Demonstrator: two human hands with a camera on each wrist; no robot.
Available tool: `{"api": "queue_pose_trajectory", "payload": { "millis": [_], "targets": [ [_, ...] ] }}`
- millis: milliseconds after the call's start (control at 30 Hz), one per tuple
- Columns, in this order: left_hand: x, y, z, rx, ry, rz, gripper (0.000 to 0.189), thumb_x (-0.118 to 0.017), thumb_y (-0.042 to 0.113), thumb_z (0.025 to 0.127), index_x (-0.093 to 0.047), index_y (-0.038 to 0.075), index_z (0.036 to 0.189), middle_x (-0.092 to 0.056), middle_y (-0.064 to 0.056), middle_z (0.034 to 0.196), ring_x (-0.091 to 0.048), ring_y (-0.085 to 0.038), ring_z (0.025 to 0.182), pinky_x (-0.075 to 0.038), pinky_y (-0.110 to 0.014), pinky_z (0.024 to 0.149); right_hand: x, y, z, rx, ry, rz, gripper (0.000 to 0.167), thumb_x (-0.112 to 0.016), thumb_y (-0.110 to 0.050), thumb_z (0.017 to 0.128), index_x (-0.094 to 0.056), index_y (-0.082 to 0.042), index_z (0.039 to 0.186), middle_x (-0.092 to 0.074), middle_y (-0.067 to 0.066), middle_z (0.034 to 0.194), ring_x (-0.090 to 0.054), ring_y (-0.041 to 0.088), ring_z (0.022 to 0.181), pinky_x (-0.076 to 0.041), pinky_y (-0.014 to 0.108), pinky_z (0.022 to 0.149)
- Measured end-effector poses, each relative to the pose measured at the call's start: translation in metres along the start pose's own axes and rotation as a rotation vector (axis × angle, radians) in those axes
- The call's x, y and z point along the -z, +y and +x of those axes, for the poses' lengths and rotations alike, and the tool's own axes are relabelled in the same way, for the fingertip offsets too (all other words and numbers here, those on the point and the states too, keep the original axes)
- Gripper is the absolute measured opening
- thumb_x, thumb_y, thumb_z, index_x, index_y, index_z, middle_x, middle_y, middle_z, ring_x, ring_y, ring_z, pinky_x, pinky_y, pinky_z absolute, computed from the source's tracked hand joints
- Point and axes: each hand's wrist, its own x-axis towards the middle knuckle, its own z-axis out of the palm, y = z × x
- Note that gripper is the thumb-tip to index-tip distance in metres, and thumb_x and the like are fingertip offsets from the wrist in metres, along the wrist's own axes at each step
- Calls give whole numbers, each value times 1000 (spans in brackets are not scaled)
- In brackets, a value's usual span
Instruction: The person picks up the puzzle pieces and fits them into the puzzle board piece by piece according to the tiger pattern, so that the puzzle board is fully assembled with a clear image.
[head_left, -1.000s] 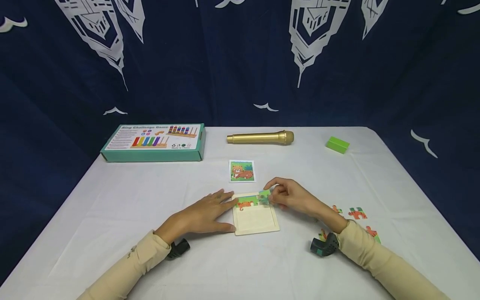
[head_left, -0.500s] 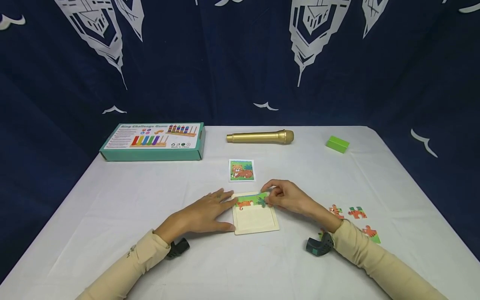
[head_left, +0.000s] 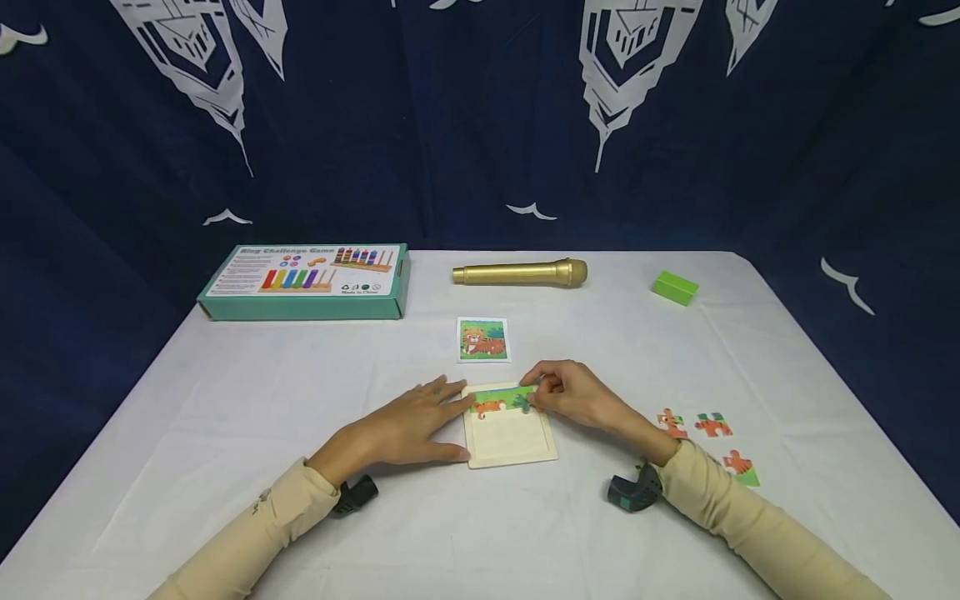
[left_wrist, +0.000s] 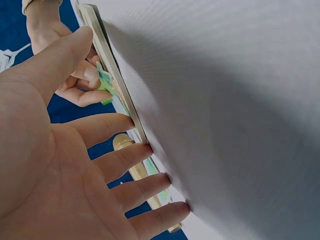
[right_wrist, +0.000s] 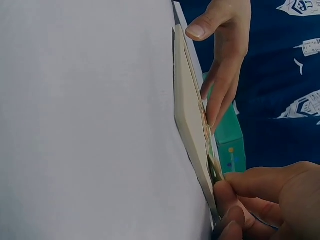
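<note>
A pale wooden puzzle tray (head_left: 512, 442) lies in front of me, with a green and orange puzzle piece (head_left: 489, 405) at its upper left. My right hand (head_left: 576, 397) pinches a green jigsaw puzzle piece (left_wrist: 104, 82) at the tray's upper right corner, where it borders the first piece. That piece shows slightly tilted in the right wrist view, its edge between thumb and finger. My left hand (head_left: 408, 423) is spread at the tray's left side, thumb at the lower left corner and index finger over the upper left; its fingers are straight.
Several loose puzzle pieces (head_left: 713, 425) lie to the right, one partly hidden by the right wrist. Behind the tray is a tiger picture card (head_left: 483, 340). Farther back sit a ring game box (head_left: 303, 283), a gold microphone (head_left: 520, 273) and a green block (head_left: 675, 287).
My right hand has moved slightly left with its puzzle piece, bringing it against the piece in the tray and lower over the corner. My left hand has stayed in place.
</note>
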Motion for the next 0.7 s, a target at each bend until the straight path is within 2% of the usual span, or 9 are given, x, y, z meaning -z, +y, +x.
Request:
{"api": "queue_pose_trajectory", "payload": {
  "millis": [367, 500, 600, 700],
  "targets": [
    [1, 1, 0, -4, 0, 0, 78, -62, 54, 87, -38, 11, 148, -27, -8, 156, -14, -32, 146, -18, -51, 115, -5, -4, -2, 120, 37, -150, 12, -64, -1, 84, -68, -8, 93, -54, -5, 65, -43, 4, 54, -35, 19, 50],
    [1, 2, -1, -2, -1, -4, 78, -63, 53, 87, -38, 11, 148, -27, -8, 156, -14, -32, 146, -18, -51, 116, -6, -4, -2, 128, 55, -161, 12, -66, 0, 83, -65, -8, 91, -52, -5, 63, -42, 4, 53, -35, 19, 50],
    [2, 3, -1, 0, -1, -6, 78, -63, 53, 87, -38, 11, 148, -28, -8, 156, -14, -32, 146, -18, -51, 116, -6, -5, -2, 128, 41, -172, 11, -66, -2, 84, -64, -8, 93, -52, -6, 64, -42, 4, 53, -34, 19, 50],
    [2, 3, -1, -1, -4, -6, 78, -62, 53, 87, -38, 11, 148, -27, -8, 156, -13, -32, 146, -18, -51, 116, -3, -4, -2, 136, -14, -151, 13, -68, -4, 85, -62, -6, 96, -51, -5, 66, -42, 4, 54, -35, 19, 50]
  ]
}}
